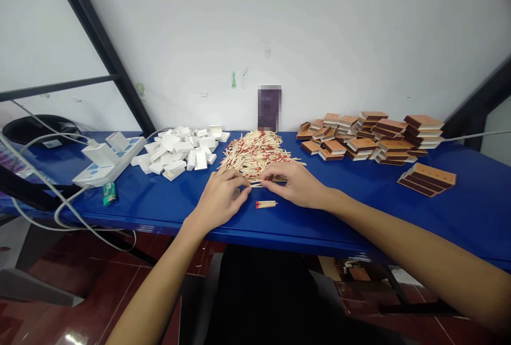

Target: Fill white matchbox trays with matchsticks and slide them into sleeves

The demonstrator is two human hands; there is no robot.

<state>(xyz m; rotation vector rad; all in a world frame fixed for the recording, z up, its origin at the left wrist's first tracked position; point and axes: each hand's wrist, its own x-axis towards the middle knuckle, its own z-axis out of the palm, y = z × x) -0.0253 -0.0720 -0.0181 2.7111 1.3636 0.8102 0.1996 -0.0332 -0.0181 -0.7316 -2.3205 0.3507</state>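
A large heap of red-tipped matches (255, 150) lies on the blue table at the wall side. At its near edge my left hand (223, 193) and my right hand (293, 182) meet, thumbs and fingers pinched on the two ends of a few matchsticks (256, 185). The left fingertips are on one end, the right fingertips on the other. Just below, nearer to me, a small row of matches (266, 204) lies flat with the heads to the left. How many sticks are between my fingers I cannot tell.
White matchbox trays (179, 148) are piled to the left, brown matchbox sleeves (363, 140) to the right. A separate stack of sleeves (428, 179) stands nearer. Far left are a power strip (101, 174), cables and a small green packet (109, 194). The table's front edge is close.
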